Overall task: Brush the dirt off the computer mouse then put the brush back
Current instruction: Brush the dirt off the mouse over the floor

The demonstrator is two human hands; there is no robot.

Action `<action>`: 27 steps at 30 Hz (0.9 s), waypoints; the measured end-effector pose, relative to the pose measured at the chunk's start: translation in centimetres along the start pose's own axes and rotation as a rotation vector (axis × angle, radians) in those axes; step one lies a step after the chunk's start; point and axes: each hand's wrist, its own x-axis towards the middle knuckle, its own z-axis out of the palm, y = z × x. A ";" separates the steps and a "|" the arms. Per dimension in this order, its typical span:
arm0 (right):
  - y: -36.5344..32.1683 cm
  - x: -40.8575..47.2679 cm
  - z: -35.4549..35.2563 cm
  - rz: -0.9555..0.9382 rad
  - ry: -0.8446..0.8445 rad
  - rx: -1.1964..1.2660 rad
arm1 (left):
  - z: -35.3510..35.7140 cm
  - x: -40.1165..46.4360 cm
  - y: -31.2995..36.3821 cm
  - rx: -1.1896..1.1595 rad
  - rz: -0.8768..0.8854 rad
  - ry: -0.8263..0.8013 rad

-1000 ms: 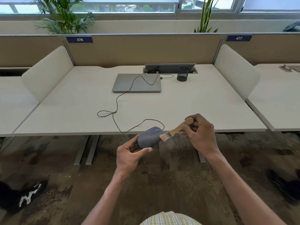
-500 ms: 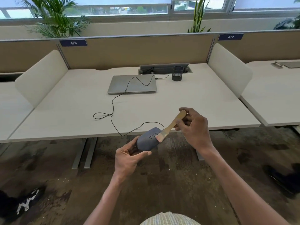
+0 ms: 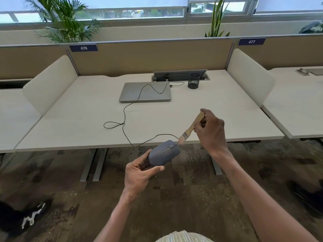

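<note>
Mouse (image 3: 164, 152) in left hand (image 3: 139, 173), brush (image 3: 191, 128) in right hand (image 3: 210, 131)

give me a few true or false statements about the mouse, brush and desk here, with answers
1. The left hand holds the computer mouse off the desk, over the floor. True.
2. The brush lies on the desk. False: the right hand holds it by its wooden handle, bristles at the mouse's front end.
3. The laptop is open. False: it lies closed, flat on the desk.
4. The mouse cable runs across the desk and over the laptop lid. True.
5. The black mesh cup holds several pens. False: nothing shows sticking out of it.
</note>
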 end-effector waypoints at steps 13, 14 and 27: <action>-4.2 -3.0 -1.5 -0.469 -0.075 0.082 | 0.4 0.9 0.3 0.031 0.005 0.058; -4.8 -3.6 -1.3 -0.507 -0.139 0.100 | 0.6 0.9 0.3 0.030 0.004 0.062; -4.1 -6.8 -1.8 -0.616 -0.479 -0.146 | 1.0 1.3 0.5 0.073 0.009 0.136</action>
